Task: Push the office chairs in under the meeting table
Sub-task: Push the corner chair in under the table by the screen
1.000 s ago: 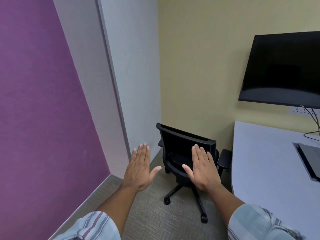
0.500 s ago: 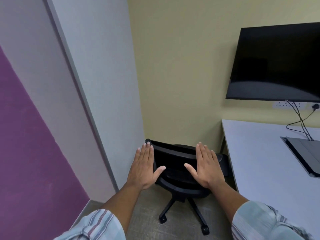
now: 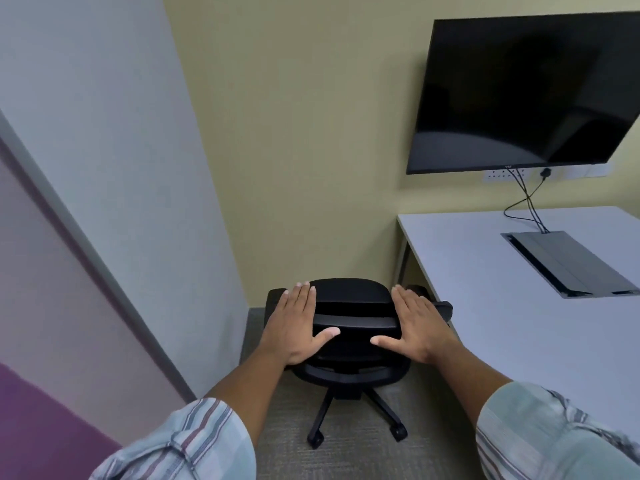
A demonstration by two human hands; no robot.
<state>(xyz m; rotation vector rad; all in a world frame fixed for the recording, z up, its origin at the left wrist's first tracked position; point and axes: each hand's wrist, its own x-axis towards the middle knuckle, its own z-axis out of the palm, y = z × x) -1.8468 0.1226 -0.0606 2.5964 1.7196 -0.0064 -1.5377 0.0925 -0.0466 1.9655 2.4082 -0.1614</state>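
So the biggest thing here is the pale grey-white rectangular meeting table (image 3: 512, 306), which sits off to the right of the right hand (image 3: 419, 323) and runs up to the yellow wall. Up and to the right of both hands, a big black flat screen (image 3: 526, 95) hangs on that wall, switched off, with a couple of black cables (image 3: 526, 206) dropping from under it into a dark grey cable box (image 3: 568, 265) set flush in the tabletop.

Right under the hands is the black office chair (image 3: 349, 337) with a padded seat, armrests and a wheeled star base. It's on the grey carpet, just left of the table's edge and not under it; its right armrest is close to the table's side. The backrest faces the camera.

Both hands are flat and open, fingers held together and pointing forward, thumbs stuck out toward each other. The left hand (image 3: 294, 323) is over the left end of the backrest's top edge, the right hand over the right end. Can't tell for sure if the palms are actually pressing on the chair or just hovering above it. Neither hand is curled around anything. Striped light-blue sleeves (image 3: 194, 441) are rolled up on both forearms.
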